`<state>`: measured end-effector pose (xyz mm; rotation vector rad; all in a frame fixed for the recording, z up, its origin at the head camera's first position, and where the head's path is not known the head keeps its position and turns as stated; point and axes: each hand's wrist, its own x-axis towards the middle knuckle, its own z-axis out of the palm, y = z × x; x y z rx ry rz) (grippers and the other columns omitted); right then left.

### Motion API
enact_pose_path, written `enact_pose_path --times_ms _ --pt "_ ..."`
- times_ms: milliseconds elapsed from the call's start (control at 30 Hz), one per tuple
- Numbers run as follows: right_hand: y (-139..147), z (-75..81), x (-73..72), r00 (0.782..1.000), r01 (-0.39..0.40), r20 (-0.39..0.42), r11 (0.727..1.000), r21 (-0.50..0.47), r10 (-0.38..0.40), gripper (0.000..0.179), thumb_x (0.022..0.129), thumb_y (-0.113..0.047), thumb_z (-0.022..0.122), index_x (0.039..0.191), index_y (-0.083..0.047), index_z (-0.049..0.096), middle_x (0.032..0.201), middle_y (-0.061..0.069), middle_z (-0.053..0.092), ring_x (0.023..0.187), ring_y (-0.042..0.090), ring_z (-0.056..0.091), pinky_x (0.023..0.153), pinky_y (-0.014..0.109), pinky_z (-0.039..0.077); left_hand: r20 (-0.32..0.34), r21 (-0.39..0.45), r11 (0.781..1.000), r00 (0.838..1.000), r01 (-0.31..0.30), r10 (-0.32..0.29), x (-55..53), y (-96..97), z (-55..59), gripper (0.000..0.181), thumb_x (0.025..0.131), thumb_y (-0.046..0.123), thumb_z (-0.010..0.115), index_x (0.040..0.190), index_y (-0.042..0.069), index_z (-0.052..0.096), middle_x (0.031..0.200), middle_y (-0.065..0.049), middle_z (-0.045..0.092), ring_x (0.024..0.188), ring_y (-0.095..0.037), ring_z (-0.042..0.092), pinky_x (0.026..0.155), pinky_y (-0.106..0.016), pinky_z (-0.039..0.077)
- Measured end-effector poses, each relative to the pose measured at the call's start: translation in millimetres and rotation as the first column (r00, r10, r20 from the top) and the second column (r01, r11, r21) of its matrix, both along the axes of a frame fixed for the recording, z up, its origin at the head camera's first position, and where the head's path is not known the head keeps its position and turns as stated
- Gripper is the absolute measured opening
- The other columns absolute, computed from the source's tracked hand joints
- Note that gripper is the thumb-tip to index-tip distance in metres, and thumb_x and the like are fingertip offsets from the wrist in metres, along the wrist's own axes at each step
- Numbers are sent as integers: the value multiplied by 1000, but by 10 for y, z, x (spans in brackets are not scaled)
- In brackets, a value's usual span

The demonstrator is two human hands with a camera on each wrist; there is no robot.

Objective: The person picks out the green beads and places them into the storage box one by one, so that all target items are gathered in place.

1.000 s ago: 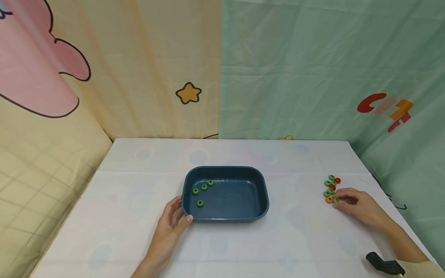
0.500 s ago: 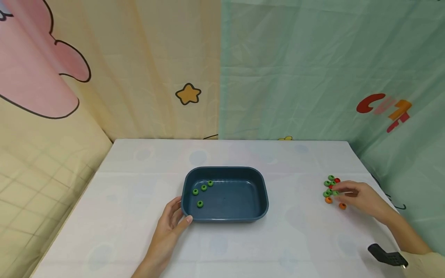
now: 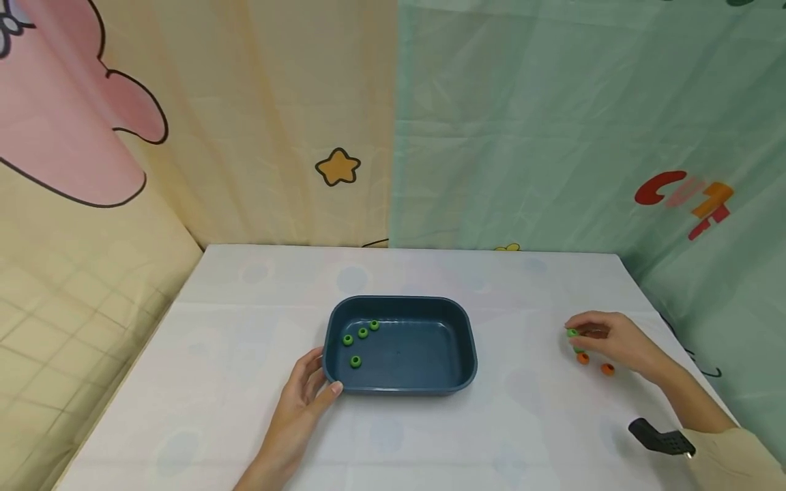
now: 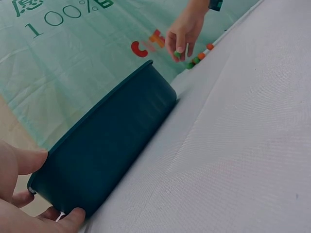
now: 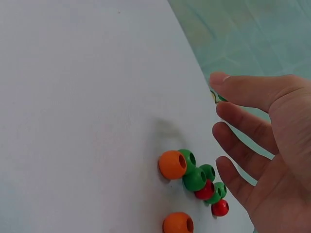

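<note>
A dark blue plastic tub (image 3: 430,354) stands mid-table, with several green beads (image 3: 355,362) on its floor toward the left. My left hand (image 3: 299,402) grips the tub's left end; in the left wrist view its thumb (image 4: 33,161) meets the rim. On the right, my right hand (image 3: 617,341) pinches a green bead (image 4: 177,54) between thumb and index finger, raised over the table. Below it lies a cluster of green beads (image 5: 195,179), red beads (image 5: 220,208) and an orange bead (image 5: 172,165). Another orange bead (image 3: 608,369) lies apart, nearer the wrist. The hand hides most of the cluster in the head view.
A pale dotted cloth covers the table (image 3: 393,436). Behind it hang a beige curtain (image 3: 264,136) and a green curtain (image 3: 522,136) with printed shapes. A black strap piece (image 3: 662,438) juts from the right sleeve (image 3: 731,460).
My right hand has picked up a green bead and moved left and slightly away from me with it. An orange bead it covered earlier now shows. The left hand and tub stay put.
</note>
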<state>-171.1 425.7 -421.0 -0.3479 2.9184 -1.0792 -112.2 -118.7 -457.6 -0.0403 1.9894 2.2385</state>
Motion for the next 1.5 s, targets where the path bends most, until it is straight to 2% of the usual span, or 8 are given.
enact_pose_path --times_ms 267,533,833,1200,1500 --pt "-169 85 -146 999 -23 37 1000 14 22 28 95 -18 79 118 -2 73 115 8 70 102 8 64 85 19 53 -1 -3 1000 1000 4 -4 -19 -15 -4 68 98 2 68 156 12 33 156 -13 37 148 -30 33 99 -18 45" --pt "-402 132 -323 997 -59 56 998 -6 59 27 95 -18 78 116 -1 73 114 8 71 107 25 66 88 19 52 -3 -1 1000 1000 -2 2 -33 -28 -21 68 98 2 69 156 12 34 156 -14 38 147 -30 34 99 -18 46" --pt "-663 174 -424 993 -101 53 994 -30 103 24 95 -16 78 114 -2 73 112 6 71 106 25 66 90 26 54 9 10 1000 1000 7 -7 -25 -39 -39 70 98 6 71 156 12 33 156 -13 37 147 -30 34 99 -19 46" --pt "-959 192 -554 985 -171 -2 983 -66 171 24 94 -14 78 112 1 73 106 3 71 102 24 66 88 25 55 21 5 1000 1000 6 -6 -17 -34 -33 69 98 6 71 156 14 33 156 -12 37 147 -29 34 99 -19 46" --pt "-1196 287 -649 978 -207 -13 976 -71 207 19 94 -15 80 109 -6 75 106 2 72 101 23 67 92 42 56 26 0 1000 1000 10 -10 -28 -31 -33 69 98 5 70 156 14 33 156 -12 37 148 -29 33 99 -19 46"
